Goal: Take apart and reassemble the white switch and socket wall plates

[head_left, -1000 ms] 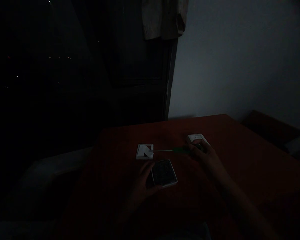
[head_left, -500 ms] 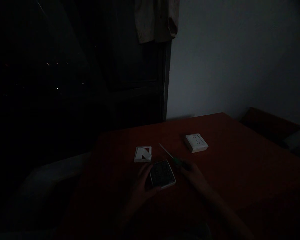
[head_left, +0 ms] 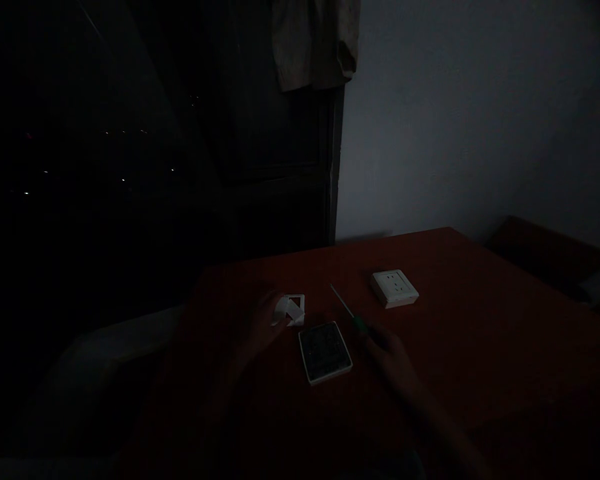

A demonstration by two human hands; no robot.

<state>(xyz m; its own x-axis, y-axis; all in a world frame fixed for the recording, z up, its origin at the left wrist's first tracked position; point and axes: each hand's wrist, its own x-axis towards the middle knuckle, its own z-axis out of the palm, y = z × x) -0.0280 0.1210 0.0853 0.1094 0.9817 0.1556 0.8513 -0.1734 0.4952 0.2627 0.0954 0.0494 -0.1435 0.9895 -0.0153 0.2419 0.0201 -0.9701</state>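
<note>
In the head view my right hand (head_left: 391, 357) is closed around the green handle of a screwdriver (head_left: 344, 305), whose thin shaft points up and left over the table. My left hand (head_left: 264, 327) is at the left side of a white cover frame (head_left: 301, 309), thumb and fingers apart around it. Loose white flat pieces (head_left: 293, 310) lie on that frame, partly hidden by my fingers. Between my hands a white-rimmed square socket box (head_left: 325, 352) rests on the table with its dark inside facing up; neither hand touches it.
Further back right, a white wall socket (head_left: 395, 288) on its box stands on the reddish-brown table (head_left: 460, 300). Behind are a pale wall (head_left: 445, 133), a dark window and a hanging cloth (head_left: 313, 43). The scene is very dim.
My left hand has let go of the dark socket box and moved up and left to the white cover frame. My right hand still holds the screwdriver, shifted slightly right.
</note>
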